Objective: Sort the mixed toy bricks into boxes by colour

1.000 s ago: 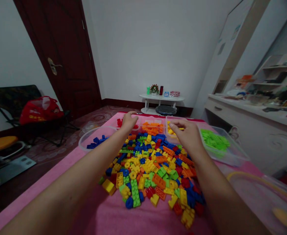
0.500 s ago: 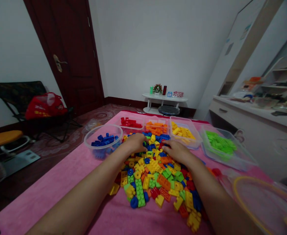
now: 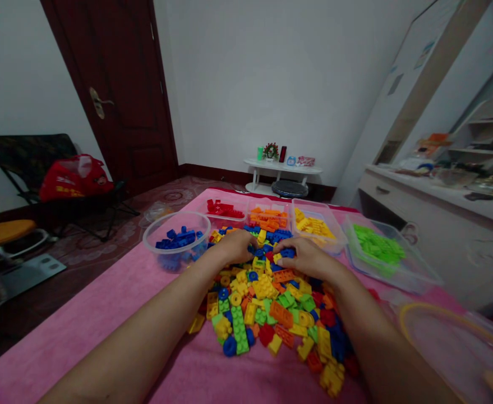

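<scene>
A heap of red, blue, yellow, green and orange toy bricks lies on a pink cloth. My left hand rests on the far part of the heap with its fingers curled round a blue brick. My right hand is beside it, fingers pinched on a small blue brick. Beyond the hands stand a round clear bowl of blue bricks, and clear boxes of red bricks, orange bricks, yellow bricks and green bricks.
A yellow-rimmed clear tub sits at the right edge of the cloth. A folding chair with a red bag stands at the left by a dark door. A white side table and a white dresser lie beyond.
Both hands came back from over the far boxes and dropped onto the far part of the heap, then closed their fingers on blue bricks. The camera tilted down slightly.
</scene>
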`<action>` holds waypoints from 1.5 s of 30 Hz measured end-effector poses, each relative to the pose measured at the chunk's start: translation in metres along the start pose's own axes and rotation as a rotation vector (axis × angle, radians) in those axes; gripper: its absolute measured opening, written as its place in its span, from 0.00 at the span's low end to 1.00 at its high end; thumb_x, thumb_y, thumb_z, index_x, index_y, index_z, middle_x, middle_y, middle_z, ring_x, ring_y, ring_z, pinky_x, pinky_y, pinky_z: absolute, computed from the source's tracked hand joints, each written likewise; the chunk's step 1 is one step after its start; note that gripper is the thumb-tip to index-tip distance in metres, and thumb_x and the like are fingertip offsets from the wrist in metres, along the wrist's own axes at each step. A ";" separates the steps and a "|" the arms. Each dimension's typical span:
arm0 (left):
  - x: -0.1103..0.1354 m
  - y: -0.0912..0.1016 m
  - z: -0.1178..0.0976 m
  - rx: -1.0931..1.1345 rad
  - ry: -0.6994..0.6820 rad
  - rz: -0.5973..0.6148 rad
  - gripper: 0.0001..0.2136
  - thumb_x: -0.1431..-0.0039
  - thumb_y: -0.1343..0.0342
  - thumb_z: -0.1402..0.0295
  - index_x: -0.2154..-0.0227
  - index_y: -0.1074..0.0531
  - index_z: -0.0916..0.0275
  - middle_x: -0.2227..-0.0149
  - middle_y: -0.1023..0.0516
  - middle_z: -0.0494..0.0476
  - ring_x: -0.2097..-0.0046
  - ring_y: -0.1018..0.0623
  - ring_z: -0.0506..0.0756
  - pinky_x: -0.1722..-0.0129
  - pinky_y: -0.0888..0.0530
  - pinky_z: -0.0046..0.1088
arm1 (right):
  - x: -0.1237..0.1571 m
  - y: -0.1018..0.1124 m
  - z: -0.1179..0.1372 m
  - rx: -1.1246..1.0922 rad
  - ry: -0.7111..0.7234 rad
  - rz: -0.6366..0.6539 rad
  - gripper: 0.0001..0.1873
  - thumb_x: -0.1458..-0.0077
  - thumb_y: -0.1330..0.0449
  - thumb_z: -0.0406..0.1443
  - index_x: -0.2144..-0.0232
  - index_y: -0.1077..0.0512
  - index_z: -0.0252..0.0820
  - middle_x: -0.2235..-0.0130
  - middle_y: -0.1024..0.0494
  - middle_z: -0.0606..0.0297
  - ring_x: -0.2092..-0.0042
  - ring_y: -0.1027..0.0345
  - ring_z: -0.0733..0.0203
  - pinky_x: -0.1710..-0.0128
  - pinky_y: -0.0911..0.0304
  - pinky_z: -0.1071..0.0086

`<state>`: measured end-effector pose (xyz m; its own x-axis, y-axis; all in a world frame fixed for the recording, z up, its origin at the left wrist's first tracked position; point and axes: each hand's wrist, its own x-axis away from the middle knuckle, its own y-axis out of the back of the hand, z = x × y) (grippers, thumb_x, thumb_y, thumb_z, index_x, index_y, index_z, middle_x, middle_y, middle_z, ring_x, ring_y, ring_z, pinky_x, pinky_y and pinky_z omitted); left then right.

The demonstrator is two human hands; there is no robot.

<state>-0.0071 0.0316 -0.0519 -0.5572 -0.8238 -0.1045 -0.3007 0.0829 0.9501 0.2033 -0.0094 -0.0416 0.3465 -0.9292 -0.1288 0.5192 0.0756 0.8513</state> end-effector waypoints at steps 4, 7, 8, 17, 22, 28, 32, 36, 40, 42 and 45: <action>0.001 0.000 -0.005 -0.039 0.003 -0.007 0.19 0.58 0.43 0.72 0.60 0.24 0.52 0.59 0.22 0.56 0.58 0.25 0.59 0.59 0.31 0.30 | 0.000 0.008 0.001 0.037 -0.012 -0.040 0.08 0.58 0.38 0.36 0.71 0.23 0.45 0.68 0.22 0.66 0.65 0.30 0.58 0.64 0.38 0.69; 0.000 -0.001 -0.005 -0.041 0.015 -0.025 0.17 0.57 0.42 0.72 0.62 0.23 0.53 0.61 0.21 0.55 0.59 0.24 0.59 0.61 0.31 0.29 | 0.000 0.011 0.002 0.027 0.015 -0.035 0.06 0.58 0.38 0.36 0.72 0.23 0.44 0.70 0.22 0.67 0.67 0.30 0.60 0.66 0.38 0.70; 0.000 -0.001 -0.005 -0.021 0.019 -0.038 0.15 0.57 0.42 0.71 0.63 0.22 0.53 0.62 0.21 0.55 0.60 0.24 0.58 0.62 0.31 0.29 | 0.000 0.011 0.002 0.029 0.014 -0.047 0.07 0.57 0.39 0.36 0.72 0.23 0.44 0.70 0.22 0.67 0.67 0.30 0.60 0.67 0.38 0.71; -0.008 0.005 -0.003 0.269 0.038 -0.132 0.11 0.49 0.48 0.68 0.67 0.22 0.63 0.69 0.21 0.54 0.68 0.25 0.52 0.66 0.31 0.24 | -0.002 0.002 0.010 0.082 0.022 -0.085 0.09 0.54 0.42 0.34 0.70 0.23 0.45 0.67 0.21 0.66 0.64 0.29 0.59 0.64 0.39 0.70; -0.003 -0.001 -0.007 0.064 0.044 -0.010 0.12 0.52 0.46 0.66 0.64 0.23 0.57 0.63 0.21 0.54 0.62 0.24 0.55 0.62 0.31 0.26 | -0.003 -0.013 0.015 0.207 -0.076 -0.027 0.10 0.56 0.39 0.38 0.68 0.23 0.45 0.65 0.21 0.63 0.62 0.30 0.57 0.63 0.41 0.70; 0.005 0.000 -0.022 -0.128 0.065 0.059 0.16 0.51 0.45 0.63 0.58 0.25 0.57 0.58 0.23 0.59 0.57 0.25 0.59 0.60 0.30 0.31 | -0.003 -0.014 0.021 0.317 -0.125 0.102 0.12 0.57 0.38 0.42 0.69 0.23 0.44 0.67 0.22 0.61 0.63 0.30 0.56 0.68 0.43 0.71; 0.004 -0.001 -0.022 -0.095 0.081 0.032 0.14 0.52 0.44 0.65 0.60 0.26 0.57 0.59 0.23 0.58 0.57 0.25 0.58 0.61 0.30 0.29 | -0.002 -0.011 0.019 0.280 -0.124 0.091 0.12 0.55 0.40 0.41 0.68 0.24 0.43 0.66 0.22 0.62 0.63 0.31 0.58 0.67 0.43 0.72; 0.003 -0.002 -0.016 -0.038 0.087 0.031 0.14 0.52 0.44 0.64 0.60 0.26 0.58 0.59 0.23 0.56 0.58 0.25 0.56 0.61 0.30 0.28 | -0.003 -0.002 0.016 0.214 -0.123 0.043 0.13 0.52 0.43 0.42 0.71 0.24 0.40 0.69 0.22 0.63 0.66 0.31 0.60 0.68 0.44 0.72; 0.006 0.000 -0.017 -0.047 0.017 0.039 0.18 0.52 0.43 0.64 0.56 0.27 0.56 0.56 0.24 0.57 0.54 0.26 0.58 0.57 0.31 0.30 | -0.004 0.007 0.017 0.167 -0.105 -0.054 0.13 0.52 0.43 0.41 0.69 0.23 0.40 0.67 0.21 0.61 0.64 0.31 0.58 0.66 0.42 0.71; 0.006 -0.002 -0.018 -0.055 0.026 0.027 0.17 0.52 0.43 0.65 0.56 0.27 0.56 0.56 0.24 0.58 0.54 0.26 0.59 0.57 0.31 0.30 | -0.005 0.008 0.018 0.141 -0.112 -0.099 0.14 0.52 0.43 0.40 0.67 0.23 0.40 0.65 0.21 0.60 0.64 0.31 0.58 0.65 0.42 0.70; 0.002 -0.007 -0.017 -0.020 0.096 -0.037 0.12 0.52 0.46 0.69 0.63 0.24 0.58 0.62 0.22 0.58 0.60 0.24 0.59 0.62 0.30 0.31 | -0.005 0.009 0.021 0.099 -0.121 -0.126 0.13 0.52 0.44 0.40 0.69 0.23 0.40 0.67 0.21 0.61 0.65 0.31 0.58 0.66 0.42 0.70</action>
<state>0.0074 0.0198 -0.0536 -0.4689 -0.8761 -0.1118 -0.3037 0.0411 0.9519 0.1900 -0.0120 -0.0227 0.1841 -0.9662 -0.1804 0.4709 -0.0744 0.8790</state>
